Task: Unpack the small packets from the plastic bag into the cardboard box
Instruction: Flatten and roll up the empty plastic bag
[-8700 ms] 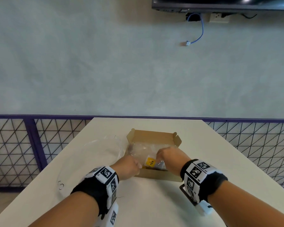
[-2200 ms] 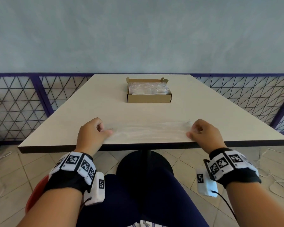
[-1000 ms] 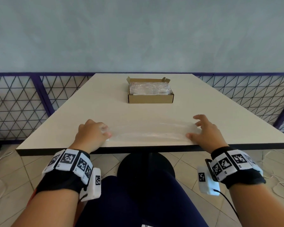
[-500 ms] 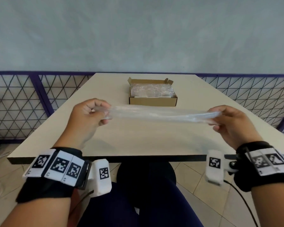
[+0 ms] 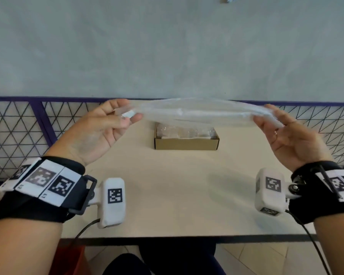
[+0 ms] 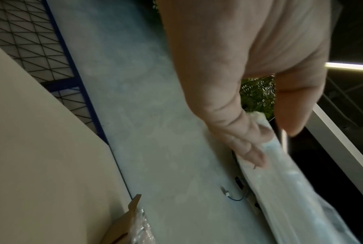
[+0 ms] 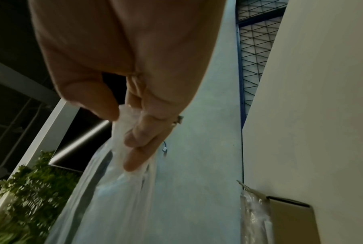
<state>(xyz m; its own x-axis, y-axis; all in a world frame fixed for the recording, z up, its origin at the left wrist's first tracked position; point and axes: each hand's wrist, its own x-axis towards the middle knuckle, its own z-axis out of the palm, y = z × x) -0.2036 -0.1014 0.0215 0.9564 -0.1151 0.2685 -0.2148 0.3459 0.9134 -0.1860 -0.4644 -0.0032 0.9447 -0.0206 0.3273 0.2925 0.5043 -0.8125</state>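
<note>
A clear plastic bag point(image 5: 197, 114) is stretched flat and limp in the air between my two hands, above the table. My left hand point(image 5: 125, 116) pinches its left end between thumb and fingers, palm up. At the other end my right hand point(image 5: 270, 118) pinches the bag point(image 7: 117, 173) the same way. In the left wrist view the bag point(image 6: 291, 189) runs off past my fingers point(image 6: 251, 148). Behind and below it stands the open cardboard box point(image 5: 186, 142), filled with small clear-wrapped packets point(image 5: 184, 132). The bag hides the box's far edge.
The white table point(image 5: 183, 191) stretches from the box to its dark near edge. A purple-framed wire fence point(image 5: 18, 124) runs behind the table on both sides, in front of a pale wall. My dark-clothed legs point(image 5: 167, 262) show under the table.
Both hands picked the flattened bag off the table's near edge and raised it. It now hangs higher, in front of the box, with both palms turned upward.
</note>
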